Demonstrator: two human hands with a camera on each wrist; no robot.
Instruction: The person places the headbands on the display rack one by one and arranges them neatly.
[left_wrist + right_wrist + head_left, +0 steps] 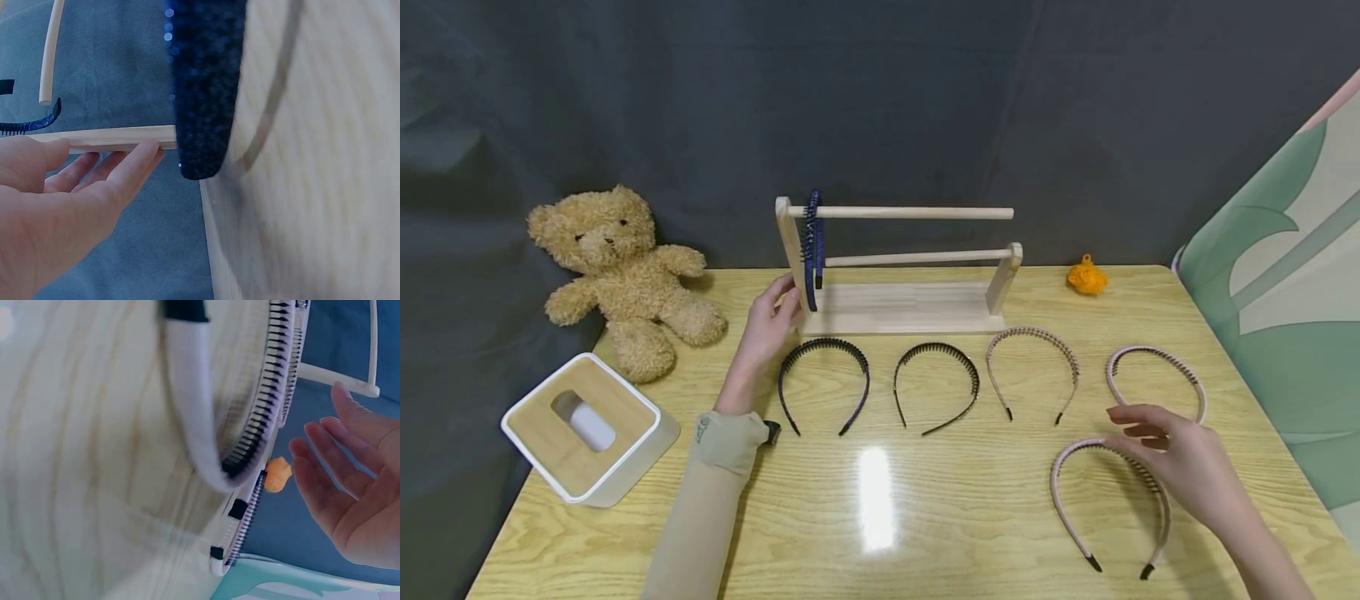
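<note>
A wooden headband rack [902,321] stands at the back middle of the table. My left hand [765,321] holds the rack's left upright [125,136], thumb on one side and fingers on the other. Near that upright, a glittery blue toothed headband [810,250] hangs from the top rod. My right hand [1180,458] hovers over a pale pink headband [1056,483] at the front right. In the right wrist view its fingers are parted and hold nothing, apart from the pink headband [190,394]. Another pale pink headband [1201,392] lies just behind this hand, partly hidden by it.
In front of the rack lie a dark blue headband [784,392], a black one [973,387] and a rose-coloured one [1071,367]. A teddy bear [632,275] and a white tissue box [647,467] are at left. An orange trinket [1086,277] sits back right.
</note>
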